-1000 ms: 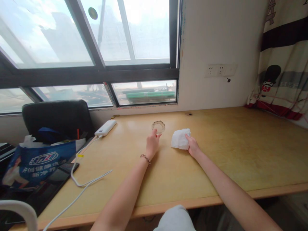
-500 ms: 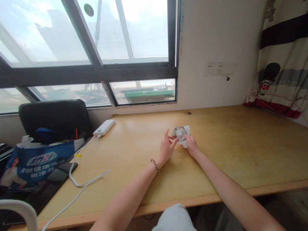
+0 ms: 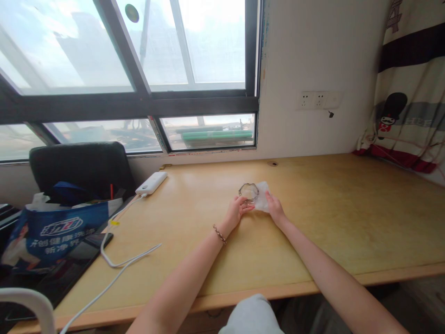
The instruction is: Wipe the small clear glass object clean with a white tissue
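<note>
A small, clear, round-rimmed glass dish (image 3: 248, 186), like an ashtray, tilts above the wooden table. My left hand (image 3: 236, 212) grips its near edge, thumb at the rim and fingers beneath. Just right of the dish is a white tissue (image 3: 262, 200), pinched along its right side by my right hand (image 3: 276, 208). The tissue's left edge meets or overlaps the dish's right side; I cannot tell whether they touch. My fingers hide part of the dish's lower rim.
On the wooden table (image 3: 347, 218), a white power bank (image 3: 152, 183) lies at the left edge, its white cable (image 3: 120, 266) looping toward the front. A blue bag (image 3: 59, 234) sits by a black chair (image 3: 81, 169) on the left. A window and wall sockets (image 3: 313, 99) are behind.
The glass dish has moved left, out from in front of the tissue, and its rim shows more plainly. My left hand has closed round its near edge; my right hand still holds the tissue.
</note>
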Motion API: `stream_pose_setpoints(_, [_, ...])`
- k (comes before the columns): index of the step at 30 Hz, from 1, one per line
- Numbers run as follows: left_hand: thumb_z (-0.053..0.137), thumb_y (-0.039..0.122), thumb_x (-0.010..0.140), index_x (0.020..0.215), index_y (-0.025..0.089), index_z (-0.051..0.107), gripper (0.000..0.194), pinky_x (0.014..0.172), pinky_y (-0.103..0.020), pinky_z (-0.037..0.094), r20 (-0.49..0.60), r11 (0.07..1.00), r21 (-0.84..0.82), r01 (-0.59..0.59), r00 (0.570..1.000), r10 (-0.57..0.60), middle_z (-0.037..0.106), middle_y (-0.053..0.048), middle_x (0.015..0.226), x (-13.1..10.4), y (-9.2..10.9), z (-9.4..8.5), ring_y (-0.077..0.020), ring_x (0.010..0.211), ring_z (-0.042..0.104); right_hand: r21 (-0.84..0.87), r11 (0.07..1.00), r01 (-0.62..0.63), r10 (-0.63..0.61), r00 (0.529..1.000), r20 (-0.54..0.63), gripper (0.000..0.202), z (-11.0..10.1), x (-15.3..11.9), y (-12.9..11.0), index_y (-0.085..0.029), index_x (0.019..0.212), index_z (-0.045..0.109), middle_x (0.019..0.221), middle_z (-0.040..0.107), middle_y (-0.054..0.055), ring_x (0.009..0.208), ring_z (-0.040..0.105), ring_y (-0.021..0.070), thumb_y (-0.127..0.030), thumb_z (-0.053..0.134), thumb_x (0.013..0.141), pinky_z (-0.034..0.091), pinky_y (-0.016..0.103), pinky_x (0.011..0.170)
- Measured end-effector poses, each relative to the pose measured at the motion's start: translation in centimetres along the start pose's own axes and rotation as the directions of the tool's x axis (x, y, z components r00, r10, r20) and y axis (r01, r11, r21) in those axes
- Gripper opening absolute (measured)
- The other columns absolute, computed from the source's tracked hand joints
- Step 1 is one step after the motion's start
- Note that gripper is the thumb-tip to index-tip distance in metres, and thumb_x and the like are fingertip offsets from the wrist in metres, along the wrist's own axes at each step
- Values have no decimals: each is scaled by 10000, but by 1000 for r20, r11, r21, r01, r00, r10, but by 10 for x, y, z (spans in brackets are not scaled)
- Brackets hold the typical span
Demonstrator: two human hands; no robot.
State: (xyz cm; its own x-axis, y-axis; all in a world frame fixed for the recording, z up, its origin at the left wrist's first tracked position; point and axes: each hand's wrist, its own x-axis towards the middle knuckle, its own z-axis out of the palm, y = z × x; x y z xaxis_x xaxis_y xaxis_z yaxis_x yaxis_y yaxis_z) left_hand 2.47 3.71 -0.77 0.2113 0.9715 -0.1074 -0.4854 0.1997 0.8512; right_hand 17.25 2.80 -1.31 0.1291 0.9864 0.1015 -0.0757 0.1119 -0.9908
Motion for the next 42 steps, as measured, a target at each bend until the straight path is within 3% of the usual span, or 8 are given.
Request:
stream_pose_setpoints(5, [593, 186, 650, 779, 159, 383, 247, 683, -333, 514, -41, 998, -63, 2, 999, -5, 590, -50, 759, 2, 1, -2, -160, 624, 623, 72, 997, 35, -49, 978, 202, 594, 3, -8, -7, -205, 1028, 609, 963, 644, 35, 939, 567, 199, -639, 315, 749, 455, 280, 750])
stream_pose_setpoints(15, [747, 209, 536, 818, 148, 372, 473, 677, -324, 502, 29, 947, 263, -186, 982, 185, 595, -48, 788, -10, -2, 11, -155, 680, 609, -216, 976, 32, -57, 992, -111, 523, -1, 2, 13, -165, 1000, 499, 807, 656, 54, 684, 609, 192, -392, 673, 562, 472, 293, 605])
stream_pose_setpoints(19, [754, 223, 509, 764, 158, 362, 472, 658, -290, 493, 108, 858, 412, -306, 952, 288, 578, -23, 776, -16, -4, 15, -148, 713, 597, -239, 971, 30, -14, 998, 68, 328, -4, 3, 12, -146, 926, 564, 814, 658, 61, 720, 604, 192, -359, 556, 677, 453, 268, 606])
stream_pose_setpoints(24, [706, 243, 574, 762, 172, 341, 417, 587, -286, 503, 216, 842, 430, -326, 943, 254, 578, -16, 772, -23, -5, 20, -151, 657, 608, -689, 712, 139, -203, 979, -13, 256, -8, -2, 1, -137, 723, 595, 659, 631, 74, 626, 572, 185, -320, 426, 778, 371, 238, 544])
stream_pose_setpoints(28, [626, 289, 659, 777, 170, 348, 325, 466, -269, 487, 221, 855, 454, -253, 961, 167, 560, 9, 669, -24, -1, 19, -138, 489, 588, -812, 529, 247, -368, 929, 44, 309, -10, -9, -7, -135, 786, 580, 636, 617, 82, 587, 558, 171, -282, 315, 847, 337, 233, 541])
stream_pose_setpoints(32, [594, 300, 686, 815, 158, 378, 289, 466, -256, 486, 210, 858, 445, -258, 961, 180, 569, -4, 687, -22, 0, 18, -134, 491, 590, -753, 598, 275, -356, 933, 59, 316, -11, -6, -8, -149, 805, 593, 638, 622, 62, 584, 559, 162, -312, 326, 848, 352, 223, 553])
stream_pose_setpoints(38, [616, 288, 663, 910, 157, 425, 339, 516, -231, 490, 253, 824, 457, -334, 937, 239, 591, -9, 735, -24, -2, 17, -114, 549, 591, -541, 831, 128, -110, 992, 66, 242, -7, 5, 6, -148, 907, 590, 793, 652, 43, 692, 585, 166, -278, 443, 766, 415, 223, 583])
stream_pose_setpoints(42, [594, 311, 668, 876, 154, 449, 298, 418, -196, 444, 259, 799, 497, -339, 937, 237, 563, 25, 607, -27, -1, 18, -101, 451, 550, -614, 778, 133, -163, 987, 6, 264, -6, -2, 5, -142, 842, 589, 674, 628, 46, 587, 561, 161, -311, 391, 797, 395, 233, 529])
